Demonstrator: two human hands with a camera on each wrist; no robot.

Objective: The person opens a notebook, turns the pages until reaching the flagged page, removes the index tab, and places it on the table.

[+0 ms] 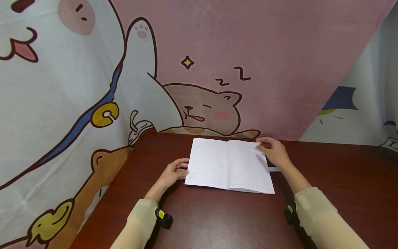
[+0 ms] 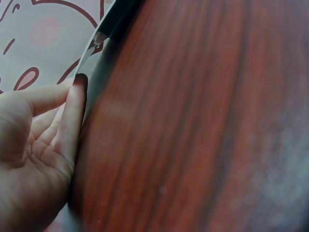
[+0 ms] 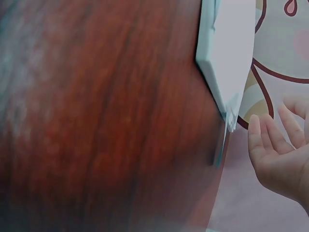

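Note:
A notebook lies open on the dark red-brown table, both visible pages white and lined. At its left edge my left hand pinches the notebook between thumb and fingers. The left wrist view shows that hand with the thin edge of the notebook at its fingertips. My right hand is by the notebook's upper right corner, fingers loosely bent. In the right wrist view this hand appears raised, with a gap between its fingertips and the notebook.
A narrow pale strip sticks out from under the notebook's right side, partly behind the right wrist. The table extends to both sides and toward me. A cloth with cartoon animals hangs behind the table's far edge.

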